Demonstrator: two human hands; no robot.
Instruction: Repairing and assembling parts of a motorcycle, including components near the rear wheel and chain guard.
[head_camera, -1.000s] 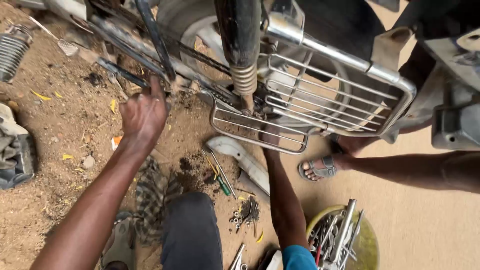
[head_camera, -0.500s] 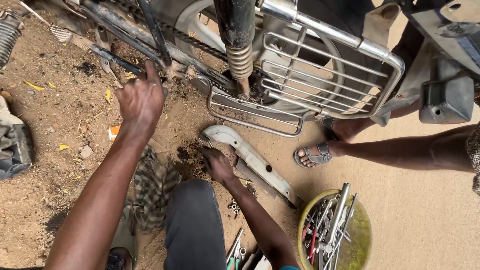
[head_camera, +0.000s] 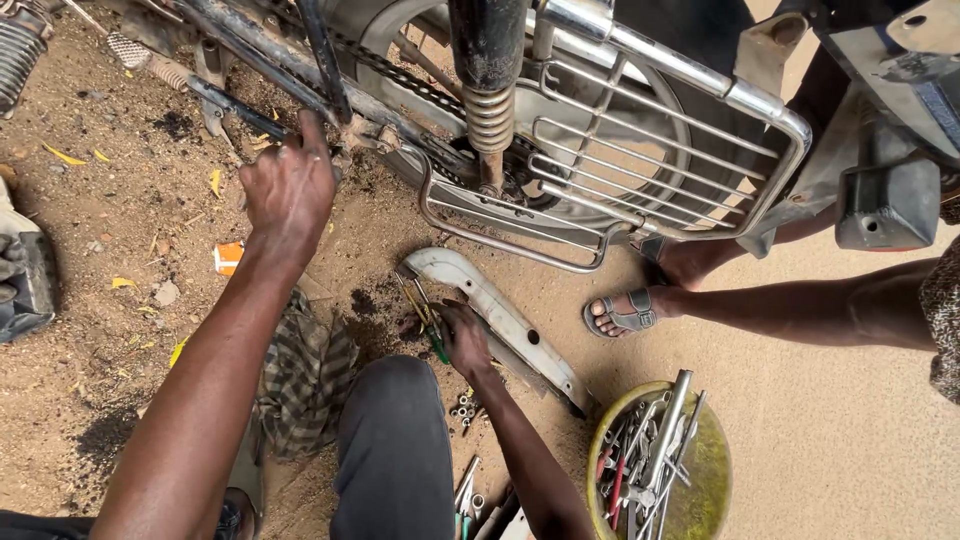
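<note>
My left hand (head_camera: 290, 195) is stretched forward, its fingers curled around a dark metal bar (head_camera: 235, 105) low on the motorcycle frame. My right hand (head_camera: 465, 338) is down on the dirt in front of my knee. It rests on a small cluster of hand tools, fingers wrapped on a green-handled tool (head_camera: 437, 348). A curved white chain cover (head_camera: 510, 320) lies on the ground just right of that hand. Above it are the rear spring (head_camera: 488, 115), the chain and the chromed leg guard (head_camera: 640, 180).
A yellow-green bowl (head_camera: 705, 480) full of wrenches and several other tools sits at the lower right. Another person's sandalled foot (head_camera: 625, 312) and leg stand beside the guard. Loose nuts (head_camera: 465, 408) lie by my knee, a striped cloth (head_camera: 305, 370) is at my left, and a dark part (head_camera: 25, 285) lies far left.
My right hand dropped from the leg guard to the tools on the ground and closed on one. My left hand kept its hold on the frame bar.
</note>
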